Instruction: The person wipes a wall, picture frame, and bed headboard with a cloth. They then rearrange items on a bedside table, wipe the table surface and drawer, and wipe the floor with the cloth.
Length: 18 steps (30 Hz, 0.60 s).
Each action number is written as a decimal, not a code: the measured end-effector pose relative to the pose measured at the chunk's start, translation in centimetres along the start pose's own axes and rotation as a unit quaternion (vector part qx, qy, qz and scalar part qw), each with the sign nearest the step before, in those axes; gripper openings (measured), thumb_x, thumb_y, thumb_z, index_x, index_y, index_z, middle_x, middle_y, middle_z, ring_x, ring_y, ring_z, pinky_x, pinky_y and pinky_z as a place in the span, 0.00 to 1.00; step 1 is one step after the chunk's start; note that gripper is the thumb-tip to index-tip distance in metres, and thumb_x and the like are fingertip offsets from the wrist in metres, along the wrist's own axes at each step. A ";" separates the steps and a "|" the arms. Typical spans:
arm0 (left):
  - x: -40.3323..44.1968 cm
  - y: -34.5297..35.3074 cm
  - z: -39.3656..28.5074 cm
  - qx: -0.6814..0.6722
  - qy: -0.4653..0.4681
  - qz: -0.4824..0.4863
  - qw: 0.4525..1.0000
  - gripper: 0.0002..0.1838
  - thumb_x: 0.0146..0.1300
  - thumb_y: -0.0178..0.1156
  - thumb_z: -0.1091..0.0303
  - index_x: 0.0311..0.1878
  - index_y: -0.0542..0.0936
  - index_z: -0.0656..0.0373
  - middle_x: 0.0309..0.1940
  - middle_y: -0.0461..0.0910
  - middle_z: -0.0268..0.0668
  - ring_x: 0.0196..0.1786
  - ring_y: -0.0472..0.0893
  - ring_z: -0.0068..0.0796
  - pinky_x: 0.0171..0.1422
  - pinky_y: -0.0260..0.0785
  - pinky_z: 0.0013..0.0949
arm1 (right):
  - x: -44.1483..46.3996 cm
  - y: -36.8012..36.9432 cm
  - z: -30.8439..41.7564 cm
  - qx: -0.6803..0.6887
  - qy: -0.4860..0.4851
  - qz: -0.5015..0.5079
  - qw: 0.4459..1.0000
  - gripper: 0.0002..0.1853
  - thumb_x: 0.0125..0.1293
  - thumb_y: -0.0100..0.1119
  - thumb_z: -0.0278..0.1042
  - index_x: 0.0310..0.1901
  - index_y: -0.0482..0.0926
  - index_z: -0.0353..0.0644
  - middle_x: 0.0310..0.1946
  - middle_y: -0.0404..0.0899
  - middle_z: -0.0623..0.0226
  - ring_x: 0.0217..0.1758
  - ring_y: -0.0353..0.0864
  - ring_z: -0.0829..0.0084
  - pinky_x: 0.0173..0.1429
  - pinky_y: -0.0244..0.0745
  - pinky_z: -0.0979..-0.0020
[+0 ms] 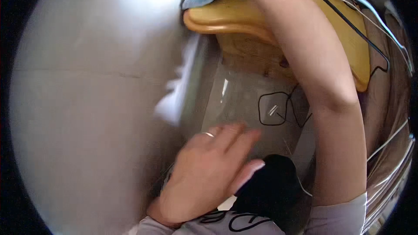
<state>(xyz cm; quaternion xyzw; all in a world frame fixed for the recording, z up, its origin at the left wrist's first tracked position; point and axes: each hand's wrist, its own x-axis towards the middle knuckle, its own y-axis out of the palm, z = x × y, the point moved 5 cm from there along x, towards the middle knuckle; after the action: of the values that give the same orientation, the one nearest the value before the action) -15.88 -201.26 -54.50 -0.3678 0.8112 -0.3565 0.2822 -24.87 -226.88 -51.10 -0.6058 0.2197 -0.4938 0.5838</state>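
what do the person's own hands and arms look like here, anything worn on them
The left hand wears a thin silver-coloured ring on one finger. The right sleeve is pale grey and ends above the elbow, leaving the forearm bare. The right hand is out of view.

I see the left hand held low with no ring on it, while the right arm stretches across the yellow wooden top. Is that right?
Not quite: the left hand does wear a ring, a thin, silvery one, as the head view shows. It is held low, and the right arm does stretch across the yellow wooden top.
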 end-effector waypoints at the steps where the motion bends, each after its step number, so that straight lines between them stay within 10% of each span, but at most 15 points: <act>1: -0.5 -0.9 0.0 0.030 -0.031 -0.029 0.999 0.24 0.65 0.68 0.56 0.59 0.80 0.60 0.58 0.81 0.49 0.58 0.81 0.52 0.63 0.74 0.47 | -1.3 -0.2 1.5 0.008 -0.014 0.007 1.000 0.11 0.63 0.59 0.31 0.41 0.89 0.40 0.41 0.89 0.54 0.45 0.90 0.58 0.47 0.83 0.57; 13: -2.0 -0.2 1.0 0.082 0.038 -0.100 0.991 0.20 0.62 0.70 0.63 0.53 0.82 0.62 0.49 0.84 0.47 0.49 0.84 0.50 0.52 0.77 0.43 | -14.2 1.3 7.6 0.224 -0.010 0.141 0.964 0.13 0.55 0.67 0.37 0.37 0.89 0.36 0.32 0.87 0.50 0.37 0.89 0.59 0.42 0.82 0.58; 18: 2.7 6.3 8.4 -0.157 -0.058 0.182 0.969 0.13 0.71 0.64 0.66 0.51 0.84 0.66 0.45 0.88 0.42 0.49 0.84 0.29 0.55 0.76 0.34 | -23.4 6.8 1.6 0.378 0.046 0.212 0.900 0.22 0.51 0.73 0.46 0.38 0.87 0.33 0.25 0.84 0.56 0.27 0.80 0.69 0.35 0.74 0.66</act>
<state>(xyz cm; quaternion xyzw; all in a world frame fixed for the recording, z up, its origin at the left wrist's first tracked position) -13.87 -203.48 -64.93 -0.2740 0.8925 -0.1455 0.3274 -31.14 -207.87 -65.16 -0.2554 0.1658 -0.4317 0.8491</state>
